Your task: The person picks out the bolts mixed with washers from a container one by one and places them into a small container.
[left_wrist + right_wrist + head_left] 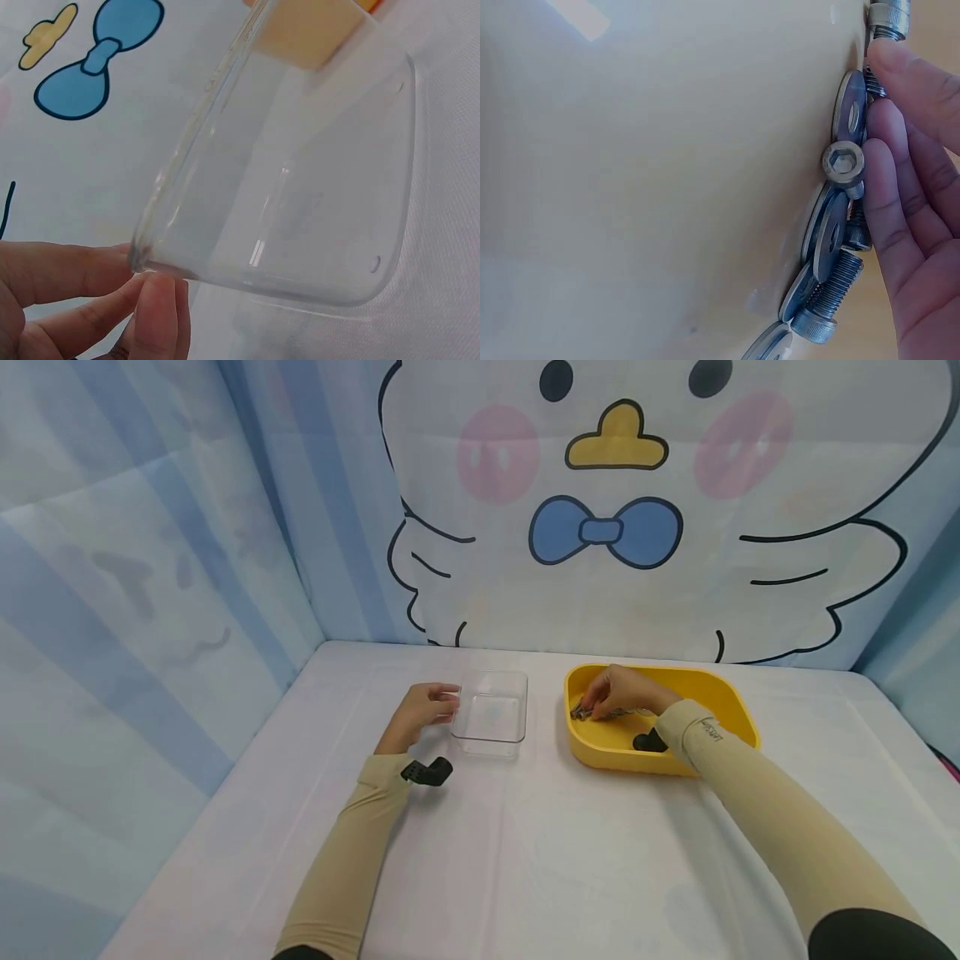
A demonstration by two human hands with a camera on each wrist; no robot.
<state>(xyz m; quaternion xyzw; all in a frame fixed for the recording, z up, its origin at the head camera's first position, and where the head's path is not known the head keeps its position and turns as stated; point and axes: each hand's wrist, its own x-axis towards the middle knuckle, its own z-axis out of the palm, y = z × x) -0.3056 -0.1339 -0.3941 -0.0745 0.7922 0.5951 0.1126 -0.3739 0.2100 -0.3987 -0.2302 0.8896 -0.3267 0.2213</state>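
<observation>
My left hand (420,712) is at the left side of a clear plastic box (489,727). In the left wrist view its thumb and fingers pinch the edge of the box (300,202), whose inside shows nothing. My right hand (624,690) reaches down into a yellow tray (738,714). In the right wrist view, its thumb and fingers pinch a metal socket-head bolt (889,15), the thumb covering part of the thread. Alongside the fingers lie several flat washers (848,112) and more bolts, one with its hex socket (844,163) facing the camera.
A white cloth covers the table (525,860), with the box left of the tray. Behind it hangs a curtain (480,577) printed with a cartoon bird and blue bow tie. Another striped curtain (135,610) borders the left side.
</observation>
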